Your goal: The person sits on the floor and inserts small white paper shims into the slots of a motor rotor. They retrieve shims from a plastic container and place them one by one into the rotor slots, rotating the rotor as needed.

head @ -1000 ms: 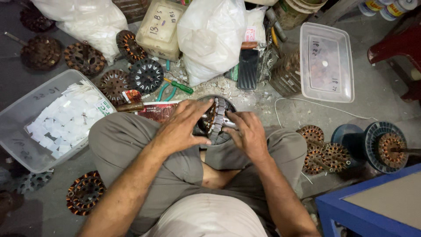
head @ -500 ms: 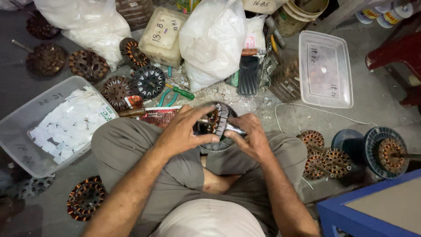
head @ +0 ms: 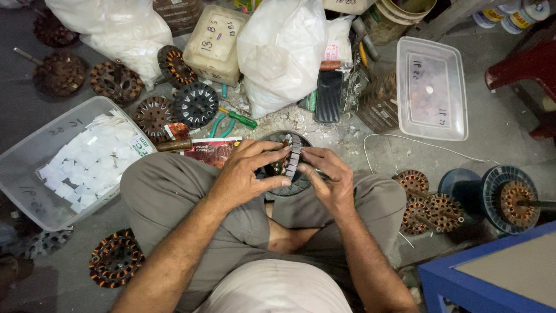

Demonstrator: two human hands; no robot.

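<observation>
Head camera view looks straight down at a person seated cross-legged on the floor (head: 509, 133), both hands meeting over the lap. The left hand (head: 246, 174) and the right hand (head: 330, 177) grip a round motor stator (head: 288, 165), which stands on edge between them above the knees. Compared with a second ago, the stator has been turned: then its flat face and copper windings lay open between the hands, now its laminated rim faces up and the thumbs press against that rim. The left fingers (head: 267, 153) are curled over the near side, and the right fingers (head: 315, 156) are clenched on the far side.

Just beyond the stator lie a red booklet (head: 211, 152) and green-handled pliers (head: 231, 122). A clear tub of white paper slips (head: 63, 165) sits by the left knee, with bare dark stator cores (head: 194, 104) behind it. White plastic bags (head: 281, 52) and a lidded clear box (head: 431, 87) stand farther off. Wound copper stators (head: 431, 203) rest by the right knee, near a blue spool (head: 509, 197). Another wound stator (head: 116, 258) lies by the left thigh.
</observation>
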